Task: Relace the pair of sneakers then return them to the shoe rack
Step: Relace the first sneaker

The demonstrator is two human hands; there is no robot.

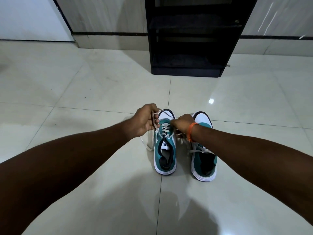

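Observation:
Two teal and white sneakers stand side by side on the floor, toes pointing away from me. The left sneaker (165, 156) has its white lace (165, 128) crossed through the eyelets. My left hand (145, 120) pinches one end of that lace above the toe, and a loose end trails down to the floor beside the shoe. My right hand (182, 123), with an orange band at the wrist, grips the other end over the gap between the shoes. The right sneaker (204, 160) is partly hidden by my right wrist; its lace lies loose across the tongue.
A black shoe rack (191, 39) with open shelves stands against the wall straight ahead, just beyond the sneakers. Glossy pale floor tiles (84, 90) stretch all around. A wall with a dark skirting line runs behind the rack.

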